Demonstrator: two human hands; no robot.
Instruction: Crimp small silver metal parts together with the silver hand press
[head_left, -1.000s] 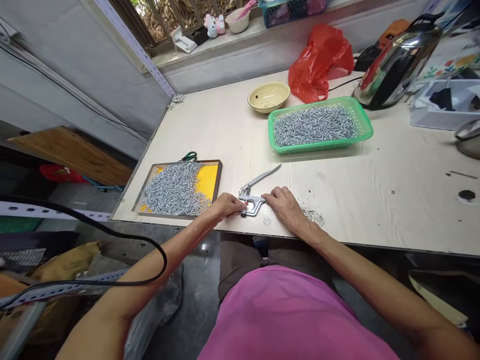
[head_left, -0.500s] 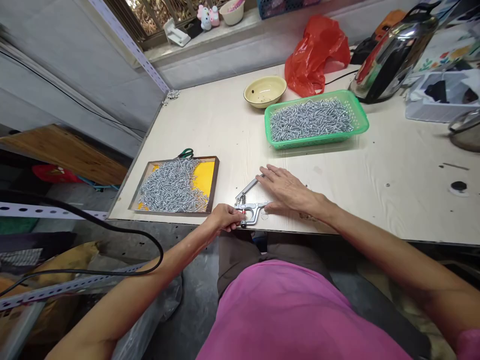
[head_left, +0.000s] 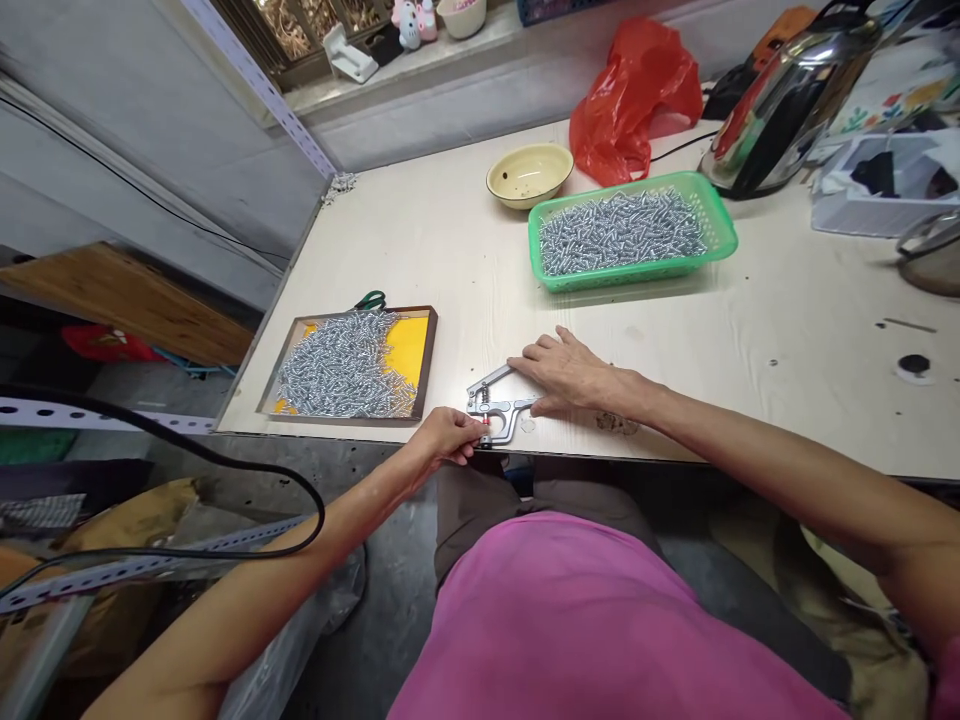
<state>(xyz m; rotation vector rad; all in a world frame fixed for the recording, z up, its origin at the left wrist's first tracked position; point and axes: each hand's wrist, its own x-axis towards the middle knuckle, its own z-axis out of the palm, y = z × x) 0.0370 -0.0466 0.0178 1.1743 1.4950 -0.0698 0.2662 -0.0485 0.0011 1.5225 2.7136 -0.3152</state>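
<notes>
Metal hand-press pliers [head_left: 510,412] lie at the table's front edge, with a spring by the pivot and a bit of red at the jaw. My right hand [head_left: 566,378] spans the two handles, fingers on the upper one and thumb by the lower one. At the jaw end, my left hand [head_left: 448,436] is closed in a pinch; whatever its fingertips hold is too small to make out. Left of the pliers is a shallow tray [head_left: 429,365] of small silvery metal parts [head_left: 341,365] on a yellow bottom.
Behind the pliers stands a green basket [head_left: 637,277] full of similar silvery pieces. A cream bowl [head_left: 529,175], a red plastic bag [head_left: 630,105] and a kettle [head_left: 795,105] are at the back. Green-handled scissors [head_left: 370,300] poke out behind the tray.
My right hand has pressed the upper handle down towards the lower one, so the handles are closer together. My left hand stays at the jaw.
</notes>
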